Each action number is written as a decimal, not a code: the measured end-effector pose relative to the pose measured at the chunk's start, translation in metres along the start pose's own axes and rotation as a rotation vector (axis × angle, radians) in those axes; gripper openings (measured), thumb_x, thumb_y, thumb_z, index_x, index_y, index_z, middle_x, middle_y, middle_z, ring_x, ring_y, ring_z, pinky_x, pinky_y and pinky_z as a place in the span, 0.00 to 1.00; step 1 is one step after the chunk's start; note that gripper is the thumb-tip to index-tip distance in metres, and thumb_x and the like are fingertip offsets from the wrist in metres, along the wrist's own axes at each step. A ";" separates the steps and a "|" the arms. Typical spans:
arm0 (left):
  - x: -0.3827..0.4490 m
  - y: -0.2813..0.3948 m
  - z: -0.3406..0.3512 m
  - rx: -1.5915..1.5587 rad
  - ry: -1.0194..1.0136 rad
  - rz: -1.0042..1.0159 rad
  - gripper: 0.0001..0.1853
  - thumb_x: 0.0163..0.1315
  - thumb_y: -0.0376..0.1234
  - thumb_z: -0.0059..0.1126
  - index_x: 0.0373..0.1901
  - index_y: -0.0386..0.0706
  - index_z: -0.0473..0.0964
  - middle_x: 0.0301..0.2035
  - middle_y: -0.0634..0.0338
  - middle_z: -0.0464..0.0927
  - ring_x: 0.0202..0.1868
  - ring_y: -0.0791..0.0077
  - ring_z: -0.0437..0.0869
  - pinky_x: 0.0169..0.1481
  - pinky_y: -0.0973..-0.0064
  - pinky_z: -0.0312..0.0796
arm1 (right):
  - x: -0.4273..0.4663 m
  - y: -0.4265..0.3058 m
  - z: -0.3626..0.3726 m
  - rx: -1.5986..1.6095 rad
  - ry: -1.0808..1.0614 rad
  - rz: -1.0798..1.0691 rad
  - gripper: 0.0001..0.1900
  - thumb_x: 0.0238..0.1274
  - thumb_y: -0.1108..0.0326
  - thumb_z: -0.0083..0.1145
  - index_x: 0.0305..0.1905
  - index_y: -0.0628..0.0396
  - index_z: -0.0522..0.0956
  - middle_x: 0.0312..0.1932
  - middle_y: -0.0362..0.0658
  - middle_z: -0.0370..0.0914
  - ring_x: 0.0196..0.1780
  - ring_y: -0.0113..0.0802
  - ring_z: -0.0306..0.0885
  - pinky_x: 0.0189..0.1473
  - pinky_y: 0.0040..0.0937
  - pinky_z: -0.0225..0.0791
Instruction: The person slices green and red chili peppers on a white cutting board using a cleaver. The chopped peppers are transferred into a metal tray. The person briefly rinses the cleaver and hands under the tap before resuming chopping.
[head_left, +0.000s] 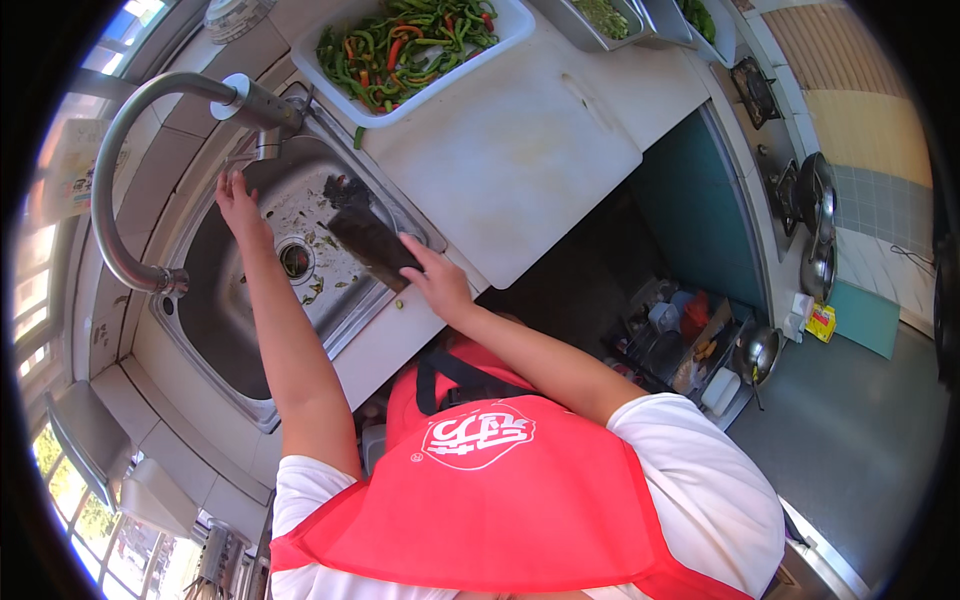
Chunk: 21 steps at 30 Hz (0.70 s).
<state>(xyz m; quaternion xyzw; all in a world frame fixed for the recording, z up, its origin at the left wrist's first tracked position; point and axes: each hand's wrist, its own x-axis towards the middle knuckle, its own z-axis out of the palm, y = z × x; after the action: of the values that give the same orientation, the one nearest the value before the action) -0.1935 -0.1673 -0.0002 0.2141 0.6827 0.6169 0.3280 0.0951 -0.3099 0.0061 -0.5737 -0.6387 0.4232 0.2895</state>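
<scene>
Over the stainless steel sink (214, 330), my left hand (244, 206) is raised near the base of the faucet (259, 109), its fingers apart and nothing in them. My right hand (439, 281) grips one end of a dark, broad, flat thing, perhaps a cleaver blade (371, 244), tilted over the sink's near right side. A dark clump (347, 193) lies by its far end. Green scraps are scattered around the drain (294, 259). Whether water is running cannot be told.
A white tub (367, 120) of green and red peppers stands behind a white cutting board (510, 172). Metal trays (592, 34) are at the back. The faucet's curved spout (101, 180) arches at the left. Stove burners and pans (817, 187) line the right side.
</scene>
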 end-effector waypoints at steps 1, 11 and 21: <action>-0.001 0.002 0.000 -0.014 -0.011 -0.014 0.28 0.65 0.42 0.50 0.63 0.40 0.58 0.57 0.53 0.66 0.59 0.62 0.68 0.60 0.63 0.63 | 0.010 -0.015 0.008 -0.016 -0.083 0.040 0.28 0.55 0.66 0.59 0.62 0.46 0.66 0.47 0.54 0.76 0.49 0.51 0.75 0.47 0.39 0.68; 0.029 -0.005 0.045 0.414 0.323 0.056 0.25 0.68 0.48 0.34 0.26 0.48 0.80 0.28 0.54 0.80 0.35 0.52 0.81 0.40 0.57 0.71 | 0.101 -0.017 0.096 -0.123 -0.308 0.036 0.27 0.50 0.68 0.58 0.57 0.59 0.67 0.42 0.59 0.76 0.46 0.55 0.75 0.47 0.47 0.68; 0.019 0.015 0.070 -0.238 0.456 -0.266 0.22 0.68 0.43 0.44 0.27 0.33 0.75 0.25 0.53 0.79 0.28 0.66 0.78 0.37 0.68 0.69 | 0.113 -0.052 0.182 0.785 -0.676 0.332 0.32 0.58 0.67 0.58 0.64 0.60 0.55 0.34 0.44 0.71 0.31 0.28 0.73 0.31 0.27 0.69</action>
<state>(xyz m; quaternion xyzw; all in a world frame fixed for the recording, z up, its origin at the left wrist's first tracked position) -0.1591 -0.1028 0.0091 -0.0613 0.6836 0.6765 0.2669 -0.1060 -0.2365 -0.0479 -0.3477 -0.3912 0.8307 0.1898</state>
